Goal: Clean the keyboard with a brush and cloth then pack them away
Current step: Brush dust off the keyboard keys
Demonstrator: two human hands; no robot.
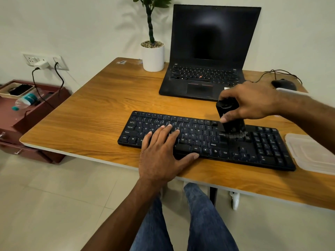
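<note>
A black keyboard [204, 140] lies across the near part of the wooden desk [94, 113]. My left hand [163, 151] rests flat on its left half, fingers straight over the letter keys, thumb along the front edge. My right hand [252, 102] grips a black brush [230, 116] from above. The brush stands upright with its bristles down on the keys right of the letter block. No cloth is in view.
An open black laptop [208, 57] stands behind the keyboard, a potted plant [152, 49] to its left. A wired mouse [284, 85] sits at the far right. A clear plastic container [313, 153] lies right of the keyboard. A maroon drawer unit [30, 113] stands left of the desk.
</note>
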